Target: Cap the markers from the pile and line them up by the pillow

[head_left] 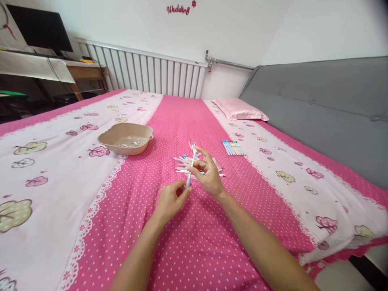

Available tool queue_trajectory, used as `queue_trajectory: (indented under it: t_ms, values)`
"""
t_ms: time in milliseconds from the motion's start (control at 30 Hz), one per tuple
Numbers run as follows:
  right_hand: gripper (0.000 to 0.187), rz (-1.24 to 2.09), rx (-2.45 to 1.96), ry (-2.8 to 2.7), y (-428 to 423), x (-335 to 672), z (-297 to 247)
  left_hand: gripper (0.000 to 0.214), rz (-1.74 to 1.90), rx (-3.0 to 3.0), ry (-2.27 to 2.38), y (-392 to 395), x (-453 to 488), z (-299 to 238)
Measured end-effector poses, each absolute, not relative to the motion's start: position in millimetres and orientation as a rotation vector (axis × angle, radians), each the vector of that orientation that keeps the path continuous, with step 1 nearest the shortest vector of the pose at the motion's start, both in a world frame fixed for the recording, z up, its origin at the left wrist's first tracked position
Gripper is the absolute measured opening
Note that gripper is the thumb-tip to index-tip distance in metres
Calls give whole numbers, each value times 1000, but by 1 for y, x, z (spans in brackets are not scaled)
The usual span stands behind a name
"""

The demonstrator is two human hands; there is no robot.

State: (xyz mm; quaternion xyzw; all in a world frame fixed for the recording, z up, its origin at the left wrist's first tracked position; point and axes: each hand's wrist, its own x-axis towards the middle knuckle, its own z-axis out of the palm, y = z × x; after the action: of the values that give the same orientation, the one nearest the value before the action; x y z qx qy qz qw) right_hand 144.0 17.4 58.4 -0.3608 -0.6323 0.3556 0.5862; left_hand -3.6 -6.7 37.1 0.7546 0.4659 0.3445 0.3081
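A slim pen point(192, 165), white above and pale blue towards its lower end, stands nearly upright between my two hands. My left hand point(172, 199) pinches the pale blue lower end between thumb and fingers. Higher up, the fingers and thumb of my right hand point(207, 171) close on the white part. Whether the pen is one piece or two joined parts I cannot tell. Just beyond and partly behind my right hand lies a loose pile of thin pen parts point(181, 165), white, pinkish and a few blue.
To the left sits a beige plastic basin point(123, 146) with small pale pieces inside. A neat row of blue and peach pens point(233, 148) lies right of the pile. Farther back are a pink pillow point(239, 109) and a grey headboard point(315, 109). Pink patterned bedding point(184, 117) covers the bed.
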Motion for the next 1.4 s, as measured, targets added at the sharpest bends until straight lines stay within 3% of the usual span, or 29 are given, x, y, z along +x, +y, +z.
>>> queue_trajectory:
  t_ms: [267,500,733,900,1033,1400]
  values:
    - [55,805,-845,-1532,19,142,52,27,968,1992,1238,-4,-5,36]
    - [19,728,-848,-1681,17,141,50,30,1064,1911,1216,-4,-7,35]
    - [31,733,-943,-1503,27,153,52,32,1091,1893,1243,-3,-8,34]
    - [29,538,-1377,-1283,53,185,31,33,1131,1860,1304,0,-9,31]
    - [25,428,-1773,-1415,63,205,16,34,1139,1821,1378,1,-10,30]
    - [24,301,-2074,-1722,58,200,10,33,1122,1799,1451,4,-11,28]
